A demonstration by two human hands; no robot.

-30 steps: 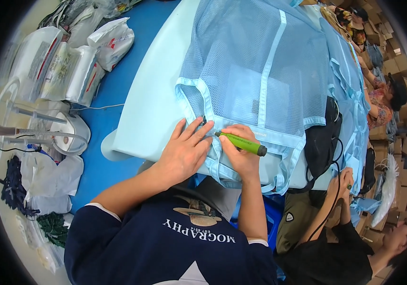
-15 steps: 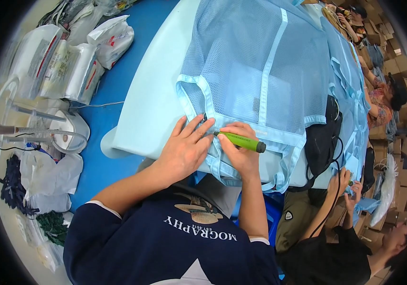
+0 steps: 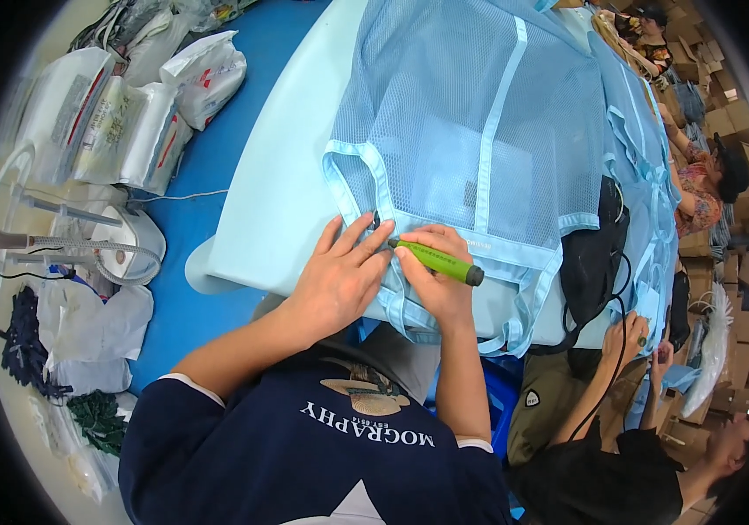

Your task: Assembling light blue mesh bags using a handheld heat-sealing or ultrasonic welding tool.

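A pale blue mesh vest [image 3: 523, 166] with lighter binding and straps lies spread over a light blue padded board [image 3: 274, 166]. My left hand [image 3: 337, 276] rests flat at the vest's near left corner, its fingers stretched out and pressing on the binding. A small dark piece [image 3: 376, 220] shows by its fingertips; I cannot make out what it is. My right hand [image 3: 438, 278] grips a green marker pen [image 3: 435, 259], with the pen's thin end pointing left toward my left fingers. The tip and the spot beneath it are partly hidden by the fingers.
A black bag-like thing [image 3: 591, 271] with a cord hangs at the board's right side. On the right, a co-worker's hands [image 3: 626, 337] work at more blue fabric. Plastic-wrapped packages [image 3: 125, 131] and a white appliance [image 3: 125, 245] stand left, beside a blue surface [image 3: 177, 324].
The marker's back end has dipped slightly toward me and to the left. My left hand stays nearly in place. The co-worker's hands at the right have shifted.
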